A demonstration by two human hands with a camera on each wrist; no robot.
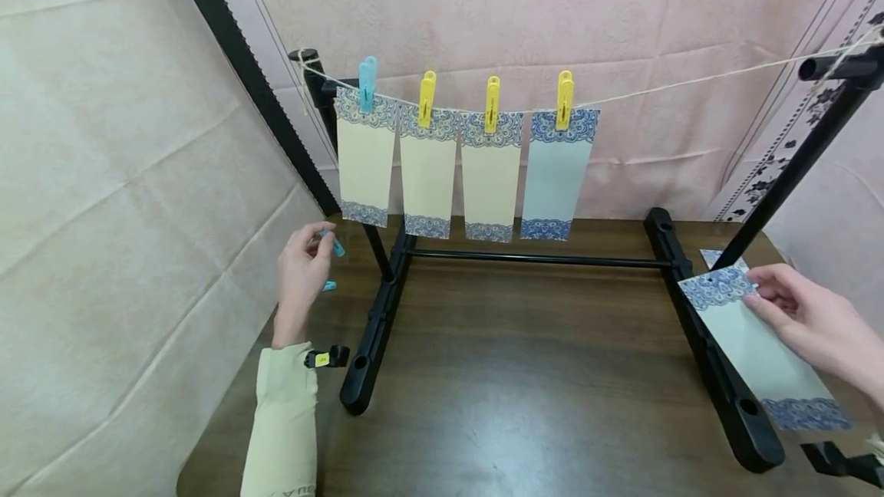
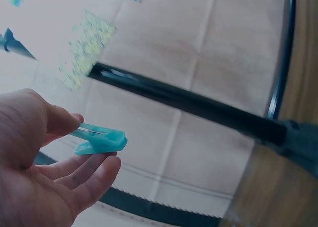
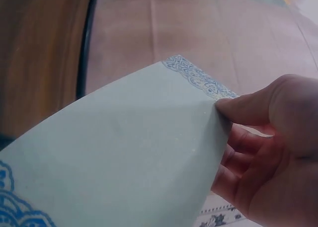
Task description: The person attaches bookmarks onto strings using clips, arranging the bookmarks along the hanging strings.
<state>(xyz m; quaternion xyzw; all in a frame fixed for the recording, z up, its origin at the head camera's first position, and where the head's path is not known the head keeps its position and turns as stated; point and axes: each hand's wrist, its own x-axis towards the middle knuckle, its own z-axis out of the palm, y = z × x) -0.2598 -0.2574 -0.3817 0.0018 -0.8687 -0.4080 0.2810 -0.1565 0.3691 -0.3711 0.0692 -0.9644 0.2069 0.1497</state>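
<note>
My left hand (image 1: 304,263) is raised left of the black stand, pinching a light-blue clothespin (image 2: 102,139) between thumb and fingers. At the right, over the stand's foot, my right hand (image 1: 811,317) pinches a pale blue card (image 1: 770,351) with lace-patterned ends by its edge near one end. Four cards hang in a row on a string (image 1: 680,89): three cream ones, such as the leftmost card (image 1: 366,156), and a light-blue card (image 1: 558,179) at the right. A blue clothespin (image 1: 367,83) holds the leftmost; yellow clothespins (image 1: 565,98) hold the others.
The string is tied between the stand's left post (image 1: 318,90) and right post (image 1: 794,167). Another blue clothespin (image 1: 330,286) lies near my left hand. Behind the held card, part of another patterned card (image 1: 711,257) shows. A crossbar (image 1: 539,257) runs low above the wooden table (image 1: 525,374).
</note>
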